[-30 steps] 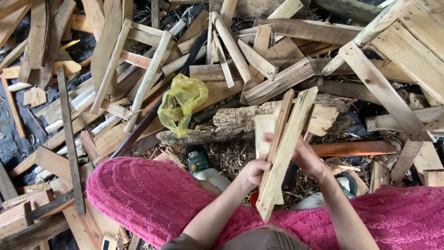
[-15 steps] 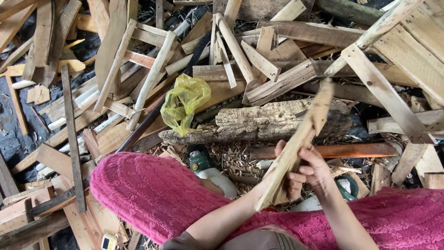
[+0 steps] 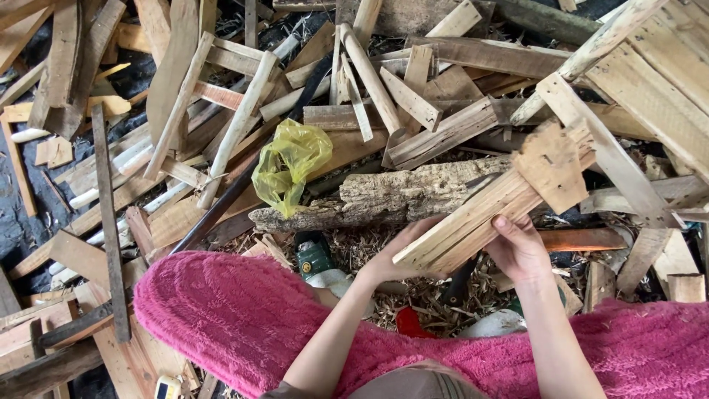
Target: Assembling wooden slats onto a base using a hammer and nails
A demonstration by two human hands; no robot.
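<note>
Both hands grip my bundle of wood slats (image 3: pixel 487 214): left hand (image 3: pixel 402 255) cups its lower end from beneath, right hand (image 3: pixel 521 247) wraps the middle, thumb on top. It slants above the rotten log (image 3: pixel 384 196), near the yellow plastic bag (image 3: pixel 289 164). Stiff, light, splintery, I judge; loose pieces could slide, so holding mid-length seems safest.

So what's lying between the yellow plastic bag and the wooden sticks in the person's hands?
In the head view, a rough, crumbly old log lies between the yellow bag and the bundle of sticks.
</note>
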